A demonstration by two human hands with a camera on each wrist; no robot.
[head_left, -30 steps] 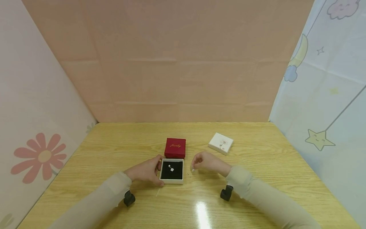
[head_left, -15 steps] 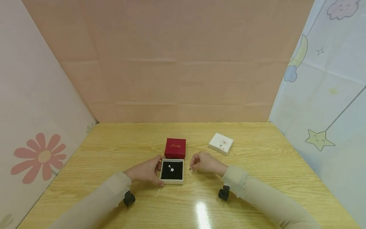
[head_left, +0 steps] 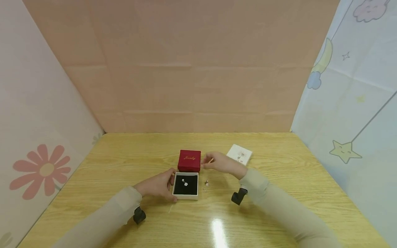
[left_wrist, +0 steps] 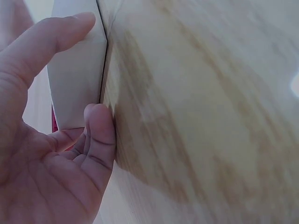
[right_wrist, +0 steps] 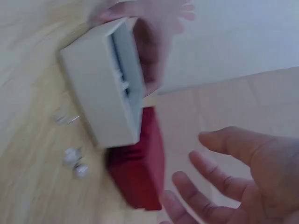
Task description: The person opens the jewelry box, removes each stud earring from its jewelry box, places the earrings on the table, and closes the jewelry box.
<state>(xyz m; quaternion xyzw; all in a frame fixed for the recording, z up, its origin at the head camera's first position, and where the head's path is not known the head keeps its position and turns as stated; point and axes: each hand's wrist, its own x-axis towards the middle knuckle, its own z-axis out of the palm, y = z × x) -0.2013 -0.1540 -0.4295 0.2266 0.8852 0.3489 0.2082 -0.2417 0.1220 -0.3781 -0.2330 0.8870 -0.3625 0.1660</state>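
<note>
On the table, my left hand (head_left: 156, 186) grips the left side of an open white jewelry box (head_left: 185, 197), thumb at the front wall and fingers toward the back. Inside, a white flower-and-pearl earring (head_left: 185, 184) lies on a black pad (head_left: 190, 190). A similar earring (head_left: 207, 183) rests on the table to the right of the box, with tiny clear pieces (head_left: 204, 189) beside it. My right hand (head_left: 221, 163) is above the table at the right edge of a red jewelry box (head_left: 189, 158). Its fingers (right_wrist: 224, 179) are spread and hold nothing in the right wrist view.
Behind my right hand lies a white lid (head_left: 240, 152) with a flower print, partly covered by the hand. The red box stands right behind the white one. Fabric walls (head_left: 192, 86) enclose the wooden table (head_left: 124, 148) at the back and sides.
My right hand has let go of the earring beside the white box, then moved away and back toward the red box, its fingers spreading. The left hand has stayed on the white box.
</note>
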